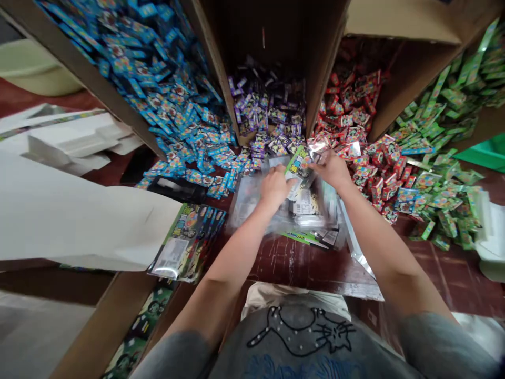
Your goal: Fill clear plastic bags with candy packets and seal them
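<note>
Between my two hands is a printed plastic pouch (296, 167) with a green edge and a pale label, tilted over a pile of clear packaging. My left hand (275, 185) is closed on the pouch's left side, thumb in front. At its upper right end, my right hand (332, 168) pinches it near a shiny clear part. Below lie clear plastic sleeves (248, 197) and another labelled pouch (306, 204). Small purple packets (278, 143) and red packets (357, 117) are heaped just beyond my hands.
Cardboard dividers (329, 68) separate the heaps. Blue packets (173, 105) fill the left, green packets (442, 197) the right. A stack of printed pouches (185, 242) lies at the table's left edge beside a white sheet (79, 210). A pale basin (35, 68) stands far left.
</note>
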The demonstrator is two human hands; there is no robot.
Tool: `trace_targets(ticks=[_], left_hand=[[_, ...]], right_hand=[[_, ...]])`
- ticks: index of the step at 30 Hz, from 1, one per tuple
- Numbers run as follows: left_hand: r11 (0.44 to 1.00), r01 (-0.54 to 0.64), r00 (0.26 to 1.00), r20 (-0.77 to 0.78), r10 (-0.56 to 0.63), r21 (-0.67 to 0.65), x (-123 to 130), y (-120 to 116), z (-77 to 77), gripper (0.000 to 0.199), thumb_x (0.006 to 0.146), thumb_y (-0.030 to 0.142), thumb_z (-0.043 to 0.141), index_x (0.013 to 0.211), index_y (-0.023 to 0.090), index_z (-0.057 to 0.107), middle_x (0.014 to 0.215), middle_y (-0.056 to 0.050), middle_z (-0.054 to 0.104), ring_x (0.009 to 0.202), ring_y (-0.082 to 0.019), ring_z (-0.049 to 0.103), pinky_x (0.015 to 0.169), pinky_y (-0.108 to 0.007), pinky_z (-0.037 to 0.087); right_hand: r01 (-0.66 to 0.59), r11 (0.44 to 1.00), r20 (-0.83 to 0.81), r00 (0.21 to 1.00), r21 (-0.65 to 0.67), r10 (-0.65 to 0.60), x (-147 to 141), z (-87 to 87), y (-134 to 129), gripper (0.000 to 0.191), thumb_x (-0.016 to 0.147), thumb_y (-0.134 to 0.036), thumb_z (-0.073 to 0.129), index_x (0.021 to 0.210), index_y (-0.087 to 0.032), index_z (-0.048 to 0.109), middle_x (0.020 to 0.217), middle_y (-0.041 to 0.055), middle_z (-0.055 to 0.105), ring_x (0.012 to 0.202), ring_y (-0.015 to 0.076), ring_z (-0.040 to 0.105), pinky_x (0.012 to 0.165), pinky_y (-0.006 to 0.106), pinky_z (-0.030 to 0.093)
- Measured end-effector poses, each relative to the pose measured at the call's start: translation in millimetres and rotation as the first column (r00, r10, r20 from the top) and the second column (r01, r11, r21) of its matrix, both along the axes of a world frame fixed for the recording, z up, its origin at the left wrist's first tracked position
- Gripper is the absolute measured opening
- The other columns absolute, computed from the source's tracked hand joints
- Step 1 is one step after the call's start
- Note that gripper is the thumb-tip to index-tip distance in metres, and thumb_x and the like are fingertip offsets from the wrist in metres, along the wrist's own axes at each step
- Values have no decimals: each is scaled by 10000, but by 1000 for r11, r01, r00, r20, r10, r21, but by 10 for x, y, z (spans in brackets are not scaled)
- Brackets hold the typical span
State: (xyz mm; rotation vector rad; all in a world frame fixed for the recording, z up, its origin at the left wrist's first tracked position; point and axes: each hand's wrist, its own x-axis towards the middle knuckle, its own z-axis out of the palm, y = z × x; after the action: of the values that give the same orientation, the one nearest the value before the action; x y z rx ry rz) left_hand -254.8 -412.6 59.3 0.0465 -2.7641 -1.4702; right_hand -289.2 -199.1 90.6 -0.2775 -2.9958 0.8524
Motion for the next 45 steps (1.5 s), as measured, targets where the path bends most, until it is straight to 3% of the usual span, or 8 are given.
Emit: trace_targets(ticks=[8,17,22,29,33,37,41,45], left_hand=[[752,323,870,134,-475,575,1215,-551,531,545,730,178,914,1251,241,768,1158,-63,777,1241,-325,717,1127,-463,589],[836,201,872,295,-390,511,2191,-586,-119,357,916,431,781,1242,287,770,1152,-56,817,1147,-317,757,1091,-477,590],[815,168,860,321,-396,555,2271,-431,-147,423,880,461,817,1247,256,764,1251,-75,812,1162,-311,750,1080,-453,573],[818,50,938,255,-236,573,2400,-631,-120,360,919,418,788,1220,222,757,1163,-44,811,1047,-242,737,967,-353,580],[804,10,946,255,-200,594,2415,-734,-175,423,970,514,756,1240,190,746,1132,-62,811,982,-226,731,895,-332,582],[818,47,958,207,-200,574,2310,-661,-201,461,996,559,727,1260,181,749,1177,-76,814,1017,-233,743,918,-329,585],[851,102,973,125,-192,515,2234,-672,-170,409,1035,504,682,1263,169,744,1164,-78,818,1020,-224,746,934,-322,580],[912,127,983,72,-167,389,2194,-749,-85,363,1064,438,621,1251,152,742,1093,-71,818,949,-209,747,884,-306,587]], right_hand=[[-398,897,-471,764,192,440,1297,187,93,824,1062,-278,493,1794,-329,118,1592,126,544,1470,370,533,1251,637,429],[53,936,-148,989,348,-1,2690,-388,864,957,1006,-608,631,1693,-8,343,1589,346,528,1487,489,487,1219,678,429],[78,892,154,975,446,-162,2620,-479,735,1096,908,-543,766,1715,7,267,1628,370,513,1414,515,574,1131,624,510],[157,885,115,967,438,-228,2774,-2,863,544,1018,-301,444,1470,-107,676,1065,252,820,891,377,795,817,495,603],[199,980,-274,943,2,-191,2419,256,798,501,995,-472,548,1333,-160,744,1119,179,813,912,303,766,858,444,600],[71,929,-218,963,-363,-159,1445,49,338,481,978,-515,527,1255,-172,718,1023,103,800,925,243,748,865,411,627],[71,941,-223,963,-332,-151,988,-148,16,559,917,-508,667,1300,-101,686,1160,200,768,1143,342,713,1035,571,581],[-166,984,-467,877,-71,114,1447,-15,-176,494,985,-444,672,1386,-157,673,1392,228,694,1363,383,615,1206,625,466]])
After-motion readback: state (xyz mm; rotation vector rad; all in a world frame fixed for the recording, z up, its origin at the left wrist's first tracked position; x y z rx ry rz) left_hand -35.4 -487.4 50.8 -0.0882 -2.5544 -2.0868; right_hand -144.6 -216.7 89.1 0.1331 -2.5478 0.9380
